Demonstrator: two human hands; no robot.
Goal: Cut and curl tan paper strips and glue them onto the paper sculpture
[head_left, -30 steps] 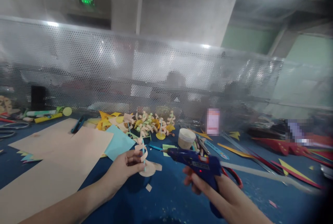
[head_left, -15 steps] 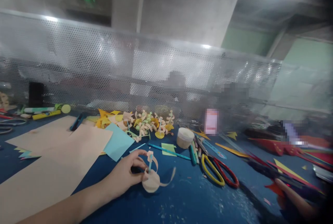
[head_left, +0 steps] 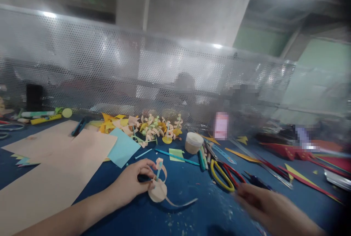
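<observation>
My left hand [head_left: 141, 177] is closed in a pinch on a small paper craft [head_left: 157, 191], which rests on the table. The craft has a round peach base, an upright light-blue stem, a curled peach strip at its top and a loose strip [head_left: 181, 205] trailing right. My right hand [head_left: 263, 205] reaches in at the lower right, smeared by motion, its fingers curled beside the red handle of the scissors [head_left: 223, 177]. I cannot make out whether it holds anything. Behind it lies a dark pointed tool [head_left: 257, 181] that looks like a glue gun.
Peach paper sheets [head_left: 68, 159] and a blue sheet [head_left: 123, 148] lie left. Curled paper pieces [head_left: 153, 128] are heaped at the back. A lidded tub [head_left: 194, 143], a blue pencil [head_left: 178, 157] and a green note [head_left: 177, 154] stand or lie mid-table. A perforated metal screen [head_left: 109, 71] rises behind.
My right hand has let go of the dark tool and moved left toward the scissors. The craft's loose strip now lies lower and stretches farther right. My left hand keeps its pinch.
</observation>
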